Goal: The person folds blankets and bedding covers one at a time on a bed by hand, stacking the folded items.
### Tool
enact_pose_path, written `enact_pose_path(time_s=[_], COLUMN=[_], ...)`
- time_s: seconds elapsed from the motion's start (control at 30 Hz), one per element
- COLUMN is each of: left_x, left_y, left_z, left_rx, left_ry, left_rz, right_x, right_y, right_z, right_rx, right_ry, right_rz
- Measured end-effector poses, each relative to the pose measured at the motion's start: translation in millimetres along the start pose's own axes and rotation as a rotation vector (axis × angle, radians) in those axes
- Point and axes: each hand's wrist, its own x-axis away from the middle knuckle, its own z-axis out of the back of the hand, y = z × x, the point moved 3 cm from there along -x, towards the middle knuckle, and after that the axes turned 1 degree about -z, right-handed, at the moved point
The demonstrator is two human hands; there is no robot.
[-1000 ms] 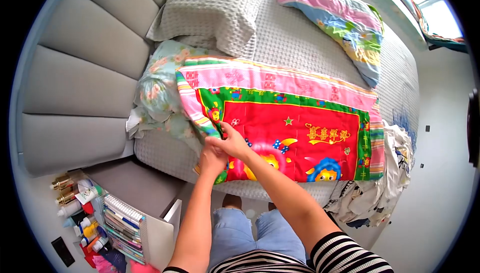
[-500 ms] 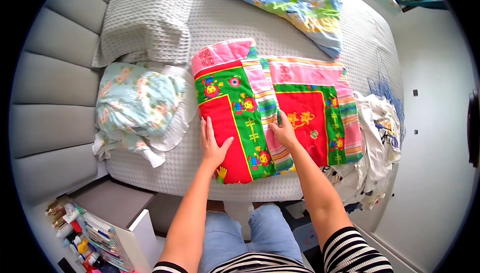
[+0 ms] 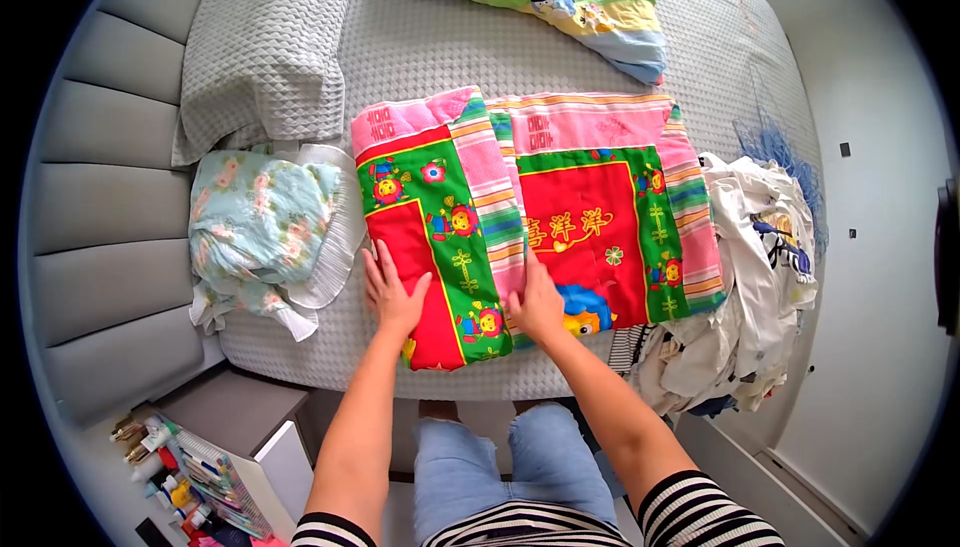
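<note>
Rests left hand [image 3: 394, 302] with fingers spread on folded quilt [image 3: 575, 187] at left, pinching it mid-width between curled fingers of right hand [image 3: 538, 302].

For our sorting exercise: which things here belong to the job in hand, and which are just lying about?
In the job:
quilt, partly folded over
left hand, spread on it
right hand, at the fold
bed, beneath

Lying about:
flowered cloth
multicoloured cloth
pale cloth pile
</note>
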Motion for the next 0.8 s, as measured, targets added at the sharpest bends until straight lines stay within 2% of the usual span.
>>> enact_pose_path(time_s=[0.03, 0.13, 0.23, 0.33, 0.37, 0.47, 0.5, 0.6, 0.67, 0.7, 0.77, 0.8], left_x=[3, 6, 8, 8, 9, 13, 14, 22, 21, 19, 17, 18], left_y=[9, 30, 32, 28, 27, 23, 20, 16, 18, 21, 19, 19], left_z=[2, 8, 8, 9, 10, 13, 13, 9, 9, 11, 7, 6], left_rx=[-0.036, -0.209, -0.193, -0.179, -0.171, -0.180, -0.180, -0.143, -0.084, -0.048, -0.109, -0.139], left_ry=[-0.031, -0.010, -0.030, -0.038, -0.043, -0.063, -0.060, -0.059, -0.059, -0.051, -0.070, -0.081], left_rz=[0.032, -0.094, -0.124, -0.154, -0.162, -0.214, -0.224, -0.242, -0.260, -0.224, -0.189, -0.172], right_x=[-11, -51, -98, -117, -115, -107, -98, -62, -48, -51, -56, -59], right_y=[-5, -19, -20, -18, -16, -9, -15, -1, 32, 31, 18, 5], right_z=[4, 11, -3, -4, -3, 2, 14, 22, 7, 5, -10, -5], right_rx=[0.015, 0.185, -0.044, -0.122, -0.085, -0.116, -0.231, -0.166, -0.033, -0.104, -0.374, -0.380], right_ry=[0.073, 0.392, 0.209, -0.133, -0.058, -0.145, -0.107, -0.108, -0.012, -0.027, 0.118, 0.110], right_rz=[0.013, 0.265, 0.091, -0.281, -0.247, -0.172, -0.137, -0.260, -0.194, -0.163, 0.002, 0.087])
